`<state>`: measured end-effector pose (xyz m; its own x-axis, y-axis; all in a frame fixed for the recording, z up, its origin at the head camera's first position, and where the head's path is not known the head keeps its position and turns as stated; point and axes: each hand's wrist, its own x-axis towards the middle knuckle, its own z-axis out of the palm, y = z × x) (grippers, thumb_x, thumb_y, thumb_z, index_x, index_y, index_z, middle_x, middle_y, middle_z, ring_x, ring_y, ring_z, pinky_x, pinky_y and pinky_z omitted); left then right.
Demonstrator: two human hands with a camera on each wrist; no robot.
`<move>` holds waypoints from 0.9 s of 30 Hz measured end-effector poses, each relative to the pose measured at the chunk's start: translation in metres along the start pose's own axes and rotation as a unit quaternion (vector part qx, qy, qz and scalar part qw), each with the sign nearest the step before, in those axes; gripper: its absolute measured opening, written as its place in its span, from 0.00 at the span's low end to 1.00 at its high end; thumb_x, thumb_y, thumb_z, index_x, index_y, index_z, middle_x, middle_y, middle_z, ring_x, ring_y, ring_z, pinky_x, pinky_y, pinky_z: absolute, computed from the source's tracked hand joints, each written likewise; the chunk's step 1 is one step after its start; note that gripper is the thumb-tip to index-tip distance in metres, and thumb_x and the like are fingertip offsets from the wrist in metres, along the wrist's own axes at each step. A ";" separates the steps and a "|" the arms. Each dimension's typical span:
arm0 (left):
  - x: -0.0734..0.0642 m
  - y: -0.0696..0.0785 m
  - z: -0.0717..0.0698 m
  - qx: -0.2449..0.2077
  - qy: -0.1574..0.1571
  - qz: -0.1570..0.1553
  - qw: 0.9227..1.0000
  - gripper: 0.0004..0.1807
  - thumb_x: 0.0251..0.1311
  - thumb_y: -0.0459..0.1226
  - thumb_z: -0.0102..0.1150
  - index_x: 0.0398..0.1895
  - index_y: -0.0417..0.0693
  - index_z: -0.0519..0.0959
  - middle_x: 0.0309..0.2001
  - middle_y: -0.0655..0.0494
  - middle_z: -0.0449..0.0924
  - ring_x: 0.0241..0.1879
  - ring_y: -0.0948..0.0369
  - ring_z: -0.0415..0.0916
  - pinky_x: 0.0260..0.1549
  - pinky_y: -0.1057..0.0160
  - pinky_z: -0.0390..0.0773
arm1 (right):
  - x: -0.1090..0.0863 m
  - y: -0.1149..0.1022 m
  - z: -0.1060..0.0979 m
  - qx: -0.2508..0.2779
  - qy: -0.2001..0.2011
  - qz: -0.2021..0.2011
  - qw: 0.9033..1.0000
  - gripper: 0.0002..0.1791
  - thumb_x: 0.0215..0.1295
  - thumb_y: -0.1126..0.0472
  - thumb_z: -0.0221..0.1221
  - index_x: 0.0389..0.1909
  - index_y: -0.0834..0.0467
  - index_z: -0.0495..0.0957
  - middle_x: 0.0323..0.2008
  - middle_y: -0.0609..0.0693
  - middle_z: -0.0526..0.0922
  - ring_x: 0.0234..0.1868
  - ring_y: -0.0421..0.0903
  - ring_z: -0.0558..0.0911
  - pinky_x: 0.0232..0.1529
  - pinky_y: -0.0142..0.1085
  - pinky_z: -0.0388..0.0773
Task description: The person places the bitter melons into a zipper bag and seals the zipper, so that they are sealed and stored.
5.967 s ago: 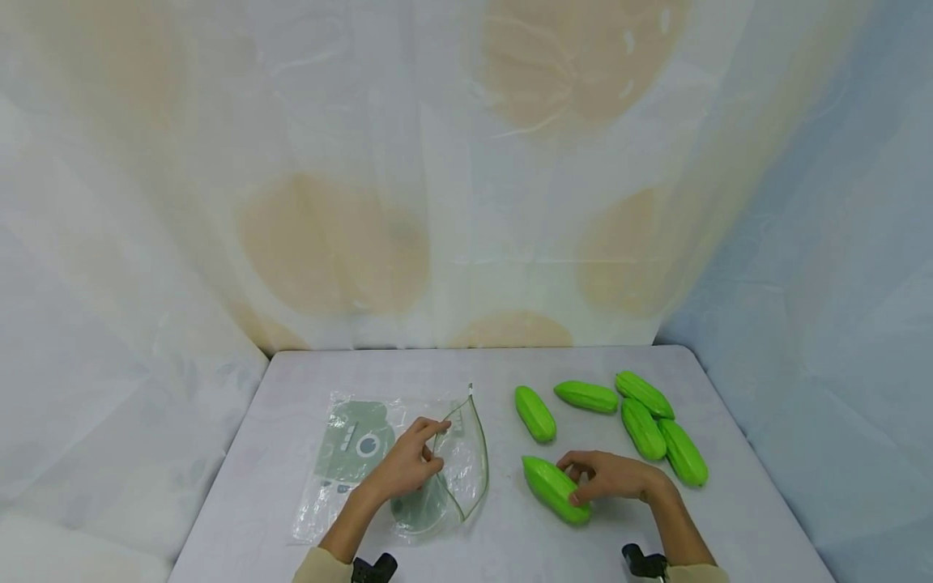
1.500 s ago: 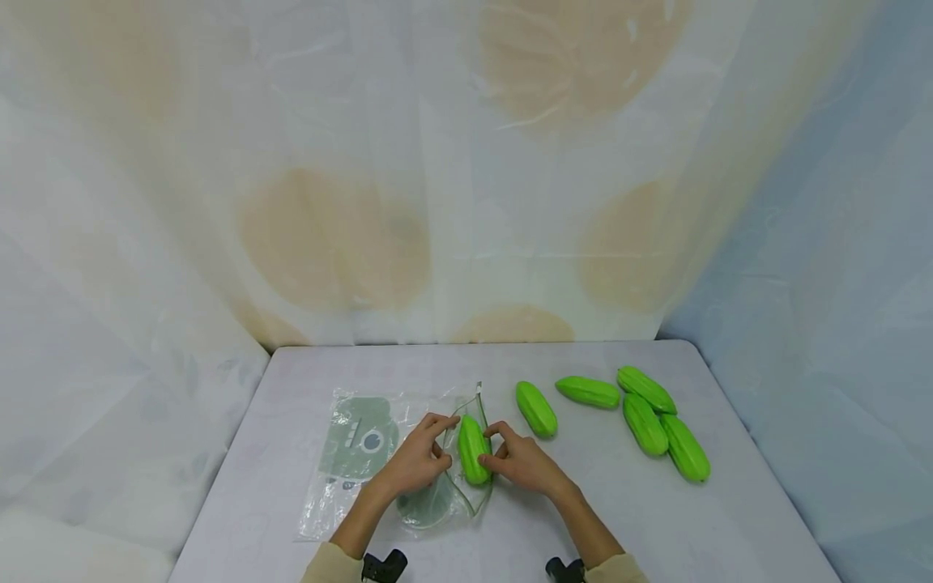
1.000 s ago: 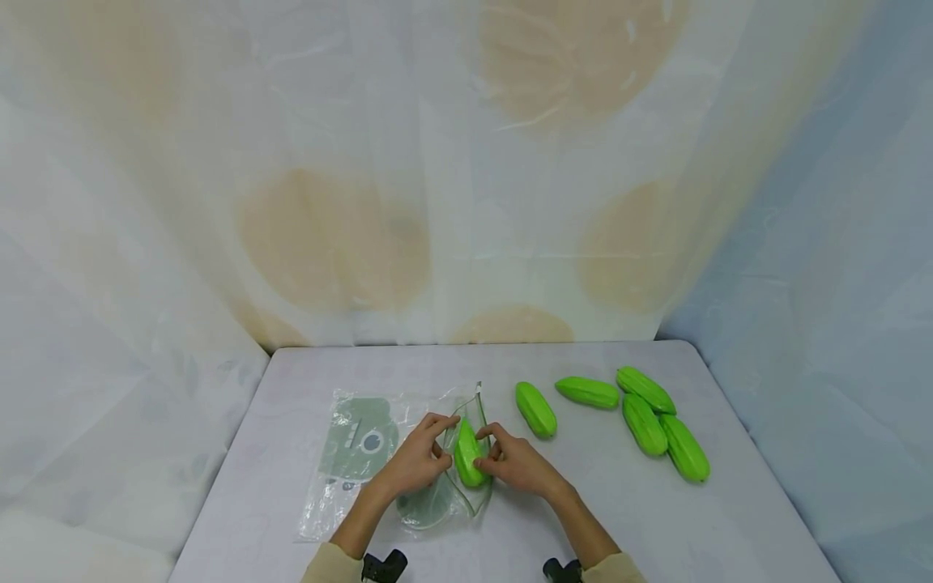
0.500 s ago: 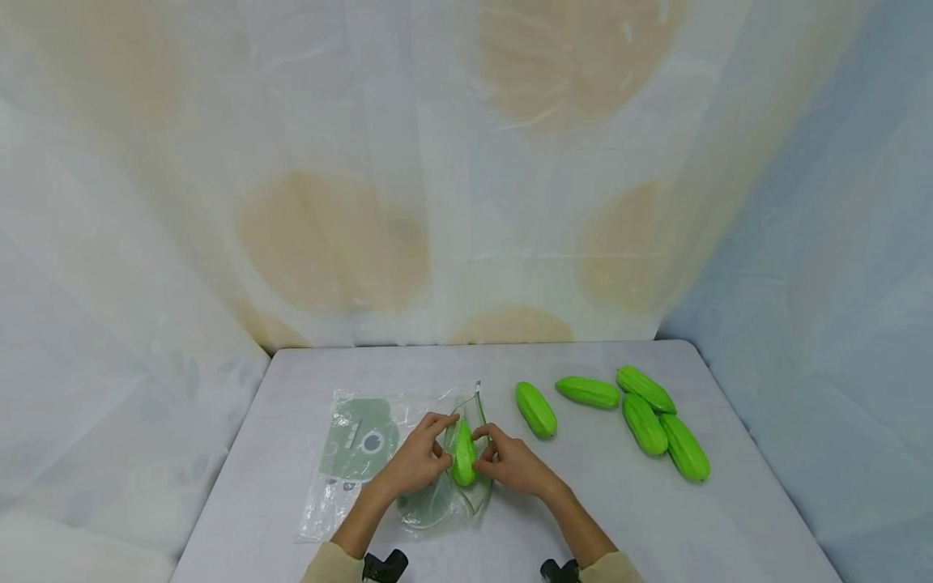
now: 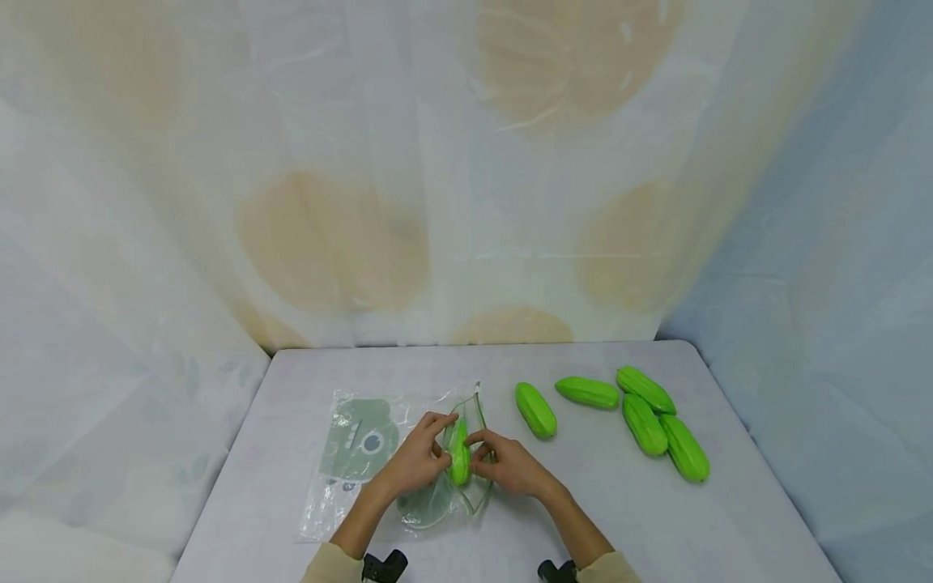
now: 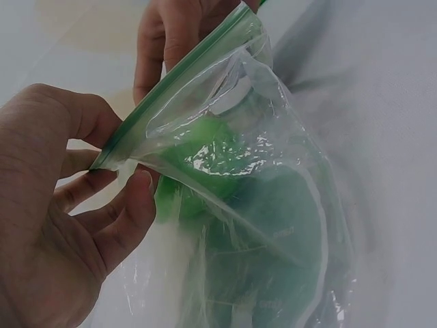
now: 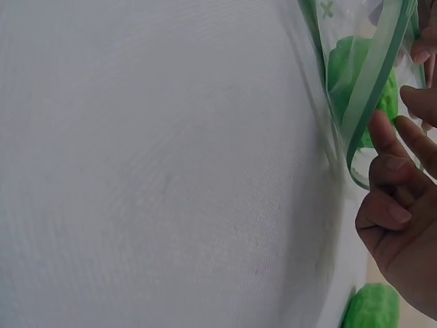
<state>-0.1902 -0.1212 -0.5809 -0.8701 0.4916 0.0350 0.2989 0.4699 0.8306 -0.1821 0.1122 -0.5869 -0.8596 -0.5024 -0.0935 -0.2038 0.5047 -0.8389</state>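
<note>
A bright green ridged vegetable, cucumber- or bitter-melon-like [image 5: 459, 461], lies across the mouth of a clear zip bag [image 5: 426, 502]. My left hand [image 5: 415, 461] pinches the bag's rim. In the left wrist view, its fingers [image 6: 142, 198] grip the green zip strip [image 6: 171, 78], and the vegetable [image 6: 205, 157] shows through the plastic. My right hand [image 5: 513, 468] presses its fingertips against the vegetable's right side at the mouth. In the right wrist view, the vegetable [image 7: 348, 68] is partly behind the bag's rim, two fingers of that hand [image 7: 403, 212] reaching toward it fairly straight.
Several similar green vegetables [image 5: 535, 411] lie on the right half of the white table [image 5: 619, 518], three of them touching in a cluster [image 5: 645, 425]. The bag's printed left part [image 5: 357, 441] lies flat. Printed curtains stand behind and at both sides.
Six seconds ago my right hand held the vegetable on the table at right. It has carried it left to the bag mouth and edged it further in. My left hand stays at the rim.
</note>
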 end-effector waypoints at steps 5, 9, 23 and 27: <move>0.000 0.001 0.000 0.001 0.000 0.002 1.000 0.38 0.59 0.28 0.56 0.75 0.42 0.63 0.63 0.48 0.65 0.30 0.63 0.76 0.17 0.63 0.79 | 0.001 0.004 -0.002 0.009 -0.006 -0.012 1.000 0.21 0.71 0.53 0.59 0.63 0.51 0.76 0.40 0.44 0.83 0.35 0.44 0.78 0.34 0.34 0.75; 0.000 0.001 0.000 0.004 0.001 0.000 1.000 0.38 0.58 0.29 0.56 0.75 0.43 0.63 0.63 0.49 0.65 0.30 0.63 0.76 0.17 0.63 0.79 | 0.000 0.004 -0.003 0.020 -0.015 -0.017 1.000 0.21 0.72 0.54 0.58 0.64 0.52 0.76 0.41 0.45 0.83 0.35 0.45 0.78 0.34 0.34 0.75; 0.002 0.000 0.000 0.016 0.012 0.006 1.000 0.39 0.58 0.30 0.57 0.76 0.45 0.62 0.63 0.52 0.66 0.33 0.63 0.75 0.20 0.63 0.80 | -0.001 0.003 -0.004 0.039 -0.035 -0.007 0.999 0.21 0.72 0.52 0.58 0.63 0.49 0.78 0.45 0.48 0.85 0.37 0.44 0.80 0.35 0.35 0.78; 0.002 0.001 0.001 0.010 0.012 0.007 1.000 0.39 0.59 0.30 0.57 0.76 0.46 0.62 0.63 0.54 0.65 0.35 0.63 0.75 0.19 0.64 0.80 | -0.001 0.004 -0.003 0.048 -0.046 -0.010 0.998 0.19 0.73 0.53 0.57 0.63 0.48 0.79 0.48 0.49 0.85 0.41 0.45 0.81 0.38 0.35 0.78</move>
<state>-0.1914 -0.1195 -0.5807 -0.8748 0.4808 0.0602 0.3186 0.4772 0.8190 -0.1838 0.1164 -0.5884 -0.8078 -0.5769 -0.1207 -0.1711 0.4255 -0.8887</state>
